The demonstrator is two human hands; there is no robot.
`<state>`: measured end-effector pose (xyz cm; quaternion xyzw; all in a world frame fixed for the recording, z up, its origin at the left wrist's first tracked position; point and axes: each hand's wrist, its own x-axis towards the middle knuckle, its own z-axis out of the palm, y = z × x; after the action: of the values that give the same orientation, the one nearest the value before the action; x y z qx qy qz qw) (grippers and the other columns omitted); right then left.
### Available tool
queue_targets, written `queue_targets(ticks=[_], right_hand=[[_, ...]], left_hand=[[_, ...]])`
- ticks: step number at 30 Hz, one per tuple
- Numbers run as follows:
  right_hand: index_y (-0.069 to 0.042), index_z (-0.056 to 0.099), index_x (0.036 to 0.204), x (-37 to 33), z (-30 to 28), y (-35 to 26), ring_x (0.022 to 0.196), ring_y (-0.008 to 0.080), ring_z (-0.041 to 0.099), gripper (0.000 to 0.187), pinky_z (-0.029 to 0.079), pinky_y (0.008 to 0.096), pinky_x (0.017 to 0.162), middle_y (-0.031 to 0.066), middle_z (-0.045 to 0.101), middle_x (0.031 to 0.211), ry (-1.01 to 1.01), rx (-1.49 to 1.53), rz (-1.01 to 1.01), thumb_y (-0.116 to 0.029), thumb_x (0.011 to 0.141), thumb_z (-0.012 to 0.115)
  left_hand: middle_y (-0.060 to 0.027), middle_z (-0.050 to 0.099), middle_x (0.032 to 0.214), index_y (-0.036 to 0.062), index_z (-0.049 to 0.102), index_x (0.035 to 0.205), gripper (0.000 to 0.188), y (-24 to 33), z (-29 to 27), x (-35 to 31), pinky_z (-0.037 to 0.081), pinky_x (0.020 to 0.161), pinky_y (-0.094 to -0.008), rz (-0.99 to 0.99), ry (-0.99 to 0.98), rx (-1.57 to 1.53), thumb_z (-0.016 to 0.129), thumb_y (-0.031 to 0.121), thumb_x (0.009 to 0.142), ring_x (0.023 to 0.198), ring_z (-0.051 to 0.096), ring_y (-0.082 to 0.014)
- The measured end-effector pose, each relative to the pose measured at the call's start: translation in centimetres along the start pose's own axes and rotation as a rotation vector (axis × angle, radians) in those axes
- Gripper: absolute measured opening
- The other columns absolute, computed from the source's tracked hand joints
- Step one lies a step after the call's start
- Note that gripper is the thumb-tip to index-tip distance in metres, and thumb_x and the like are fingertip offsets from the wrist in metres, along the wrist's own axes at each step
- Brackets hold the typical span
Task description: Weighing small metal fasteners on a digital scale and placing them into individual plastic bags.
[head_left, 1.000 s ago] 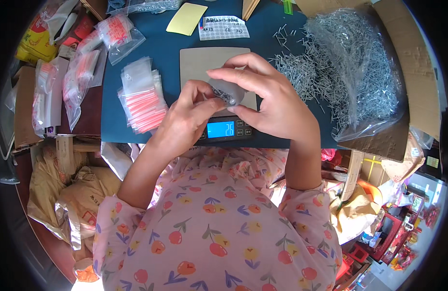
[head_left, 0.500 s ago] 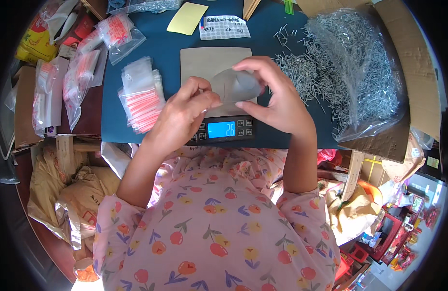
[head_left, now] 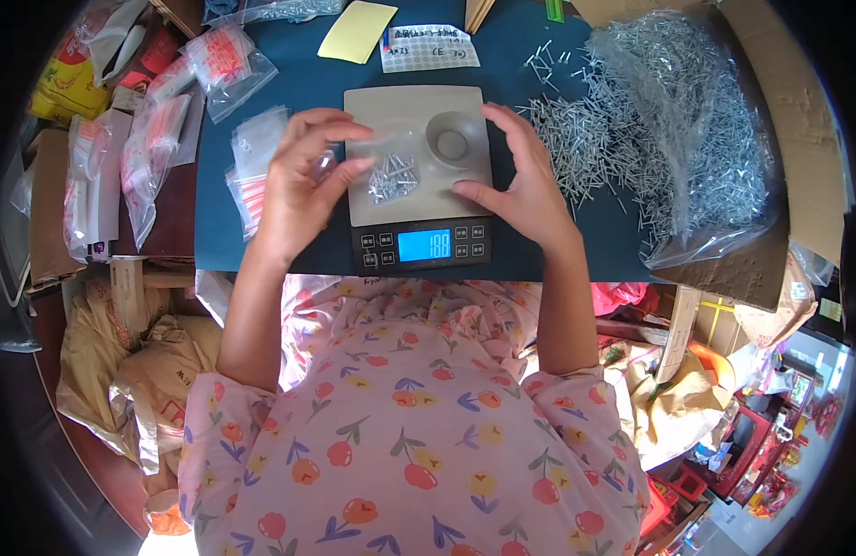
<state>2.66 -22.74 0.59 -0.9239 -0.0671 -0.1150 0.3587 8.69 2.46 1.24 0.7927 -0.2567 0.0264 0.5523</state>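
A small clear bag (head_left: 393, 178) with several silvery nails or screws in it lies on the scale's plate (head_left: 419, 211). My left hand (head_left: 303, 181) is just left of it, thumb and fingers apart, fingertips beside the bag. To the right of the bag a small grey round cup (head_left: 452, 139) stands upright on the plate. My right hand (head_left: 525, 181) curves about the cup's right side with thumb and forefinger spread and no visible grip on it. The scale's blue display (head_left: 424, 246) is lit.
Loose nails or screws (head_left: 576, 139) spread at the right, beside a big clear bag (head_left: 697, 139) full of them in a cardboard box (head_left: 799, 120). Empty zip bags (head_left: 252, 148) lie left of the scale. Yellow paper (head_left: 358, 32) and a white label sheet (head_left: 430, 51) lie behind.
The cup, held tilted in my right hand before, now stands on the plate. The filled bag now lies on the plate, and my hands have moved apart. The display reading has changed.
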Motion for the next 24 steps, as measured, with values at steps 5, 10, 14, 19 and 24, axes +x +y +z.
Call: queue_targets(ticks=[5,10,14,19,24], right_hand=[[-0.007,0.052,0.124,-0.1,-1.7,0.4,0.121,0.0284,0.047,0.057,0.035,0.0368,0.102,0.0141,0.050,0.130,0.049,0.045,-0.074,-0.013,0.073,0.076],[-0.007,0.061,0.113,1.8,-2.4,0.3,0.107,0.0179,0.056,0.030,0.043,0.0301,0.089,0.0067,0.062,0.114,0.112,0.041,-0.111,-0.012,0.084,0.065],[-0.006,0.063,0.110,6.5,-1.4,-1.0,0.097,0.0153,0.060,0.025,0.046,0.0302,0.081,0.0070,0.064,0.109,0.011,0.259,-0.196,-0.012,0.085,0.064],[0.000,0.066,0.090,12.3,-0.1,-5.4,0.078,0.0286,0.066,0.021,0.048,0.0416,0.069,0.0190,0.067,0.087,-0.487,0.200,-0.146,-0.020,0.085,0.061],[-0.001,0.067,0.080,14.2,0.7,-7.6,0.077,0.0347,0.063,0.022,0.048,0.0400,0.068,0.0192,0.064,0.077,-0.620,-0.243,-0.189,-0.022,0.081,0.062]], left_hand=[[0.0012,0.056,0.103,0.0029,0.058,0.112,0.032,-2.3,-2.4,-1.7,0.038,0.057,-0.0147,-0.168,0.131,-0.160,0.067,-0.003,0.082,0.063,0.042,-0.0003],[-0.0013,0.058,0.099,-0.0011,0.057,0.109,0.027,-2.6,-3.8,-3.3,0.039,0.057,-0.0154,-0.203,0.170,-0.186,0.064,-0.006,0.083,0.062,0.045,0.0001],[-0.0020,0.058,0.096,-0.0008,0.058,0.109,0.027,-1.7,-3.7,-4.3,0.042,0.062,-0.0165,-0.225,0.196,-0.250,0.064,-0.006,0.083,0.070,0.050,-0.0018],[-0.0037,0.058,0.095,-0.0020,0.059,0.107,0.027,1.2,-3.7,-5.2,0.045,0.072,-0.0184,-0.280,0.118,-0.301,0.066,-0.006,0.082,0.083,0.054,-0.0060],[-0.0055,0.058,0.096,-0.0032,0.057,0.109,0.028,1.8,-3.8,-6.0,0.048,0.074,-0.0197,-0.219,0.115,-0.345,0.064,-0.009,0.082,0.083,0.056,-0.0063]])
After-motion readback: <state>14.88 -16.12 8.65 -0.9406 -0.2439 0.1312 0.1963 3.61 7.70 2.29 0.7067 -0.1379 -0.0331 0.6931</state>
